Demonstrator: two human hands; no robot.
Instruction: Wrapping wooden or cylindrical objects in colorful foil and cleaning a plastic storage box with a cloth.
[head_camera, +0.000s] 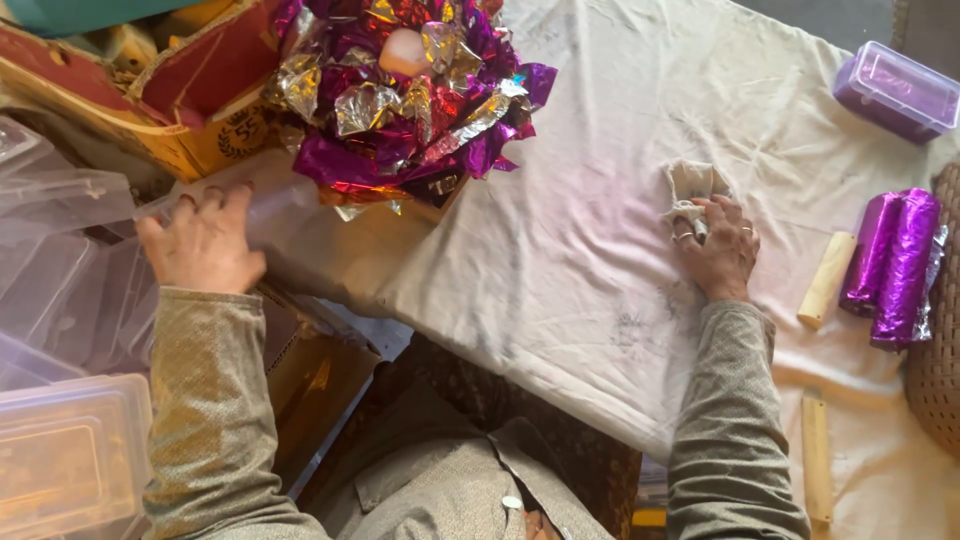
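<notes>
A: Roughly, what's laid out, biggest first?

B: Cream cloth (600, 200) is spread over the work surface, stained in spots. A heap of crumpled purple, red and silver foil wrappers (400, 90) is piled at its upper left edge. Clear plastic boxes (60, 300) are stacked at far left; a purple lidded box (895, 90) is set at upper right.

A: And the hands?

B: Left hand (205, 245) is laid flat on a clear plastic box lid (275, 205) just below the foil heap, fingers together and lightly curled over its edge. Right hand (722, 245) is pressed on the cloth w/ a small wadded rag (692, 185) clamped under the fingertips.

A: How's the wiping best done?

B: Probably the rag should be kept bunched, pressure kept even, and strokes run away from the foil so nothing's dragged. The cloth should be held taut or it'll ruck up.

A: Orientation?

B: Rag is too crumpled for a clear long axis; it's pointed up-left from the fingers. Purple foil roll (900, 265) near the right hand is laid w/ its long axis approx. vertical in view, tilted slightly; a wooden stick (828, 280) is just beside it, roughly parallel.
</notes>
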